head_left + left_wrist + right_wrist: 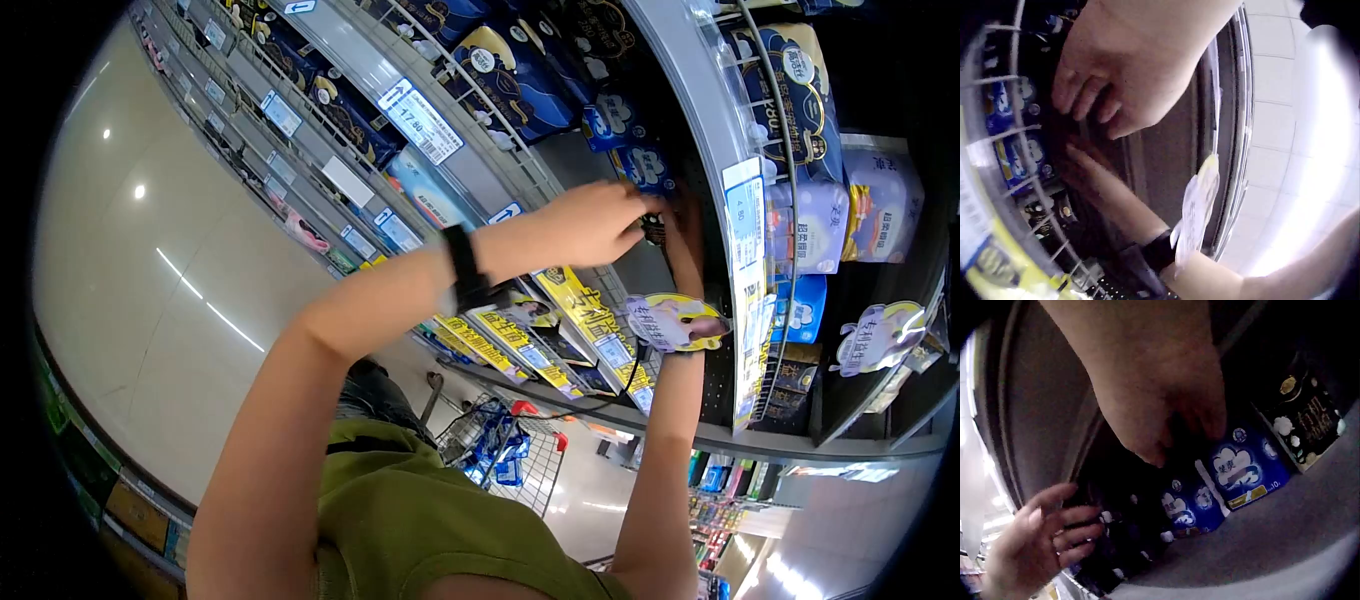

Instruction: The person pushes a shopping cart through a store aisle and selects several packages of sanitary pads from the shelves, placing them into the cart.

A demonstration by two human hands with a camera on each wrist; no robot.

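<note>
My left hand reaches over the shelf, loosely bent fingers holding nothing; a dark band circles its wrist. In the right wrist view that hand spreads its fingers beside dark packs. Deep in the shelf my right hand hangs over blue tissue packs with white flower prints, its fingertips right at their upper edges. The head view shows the right hand partly hidden behind the left. A black tissue pack with white flowers stands next to the blue ones.
Wire fences and price labels line the shelf edges. An oval promotional sign sticks out over the right forearm. Larger dark-blue packs fill the neighbouring shelf. A shopping cart holding blue packs stands below; a thin black cable crosses above it.
</note>
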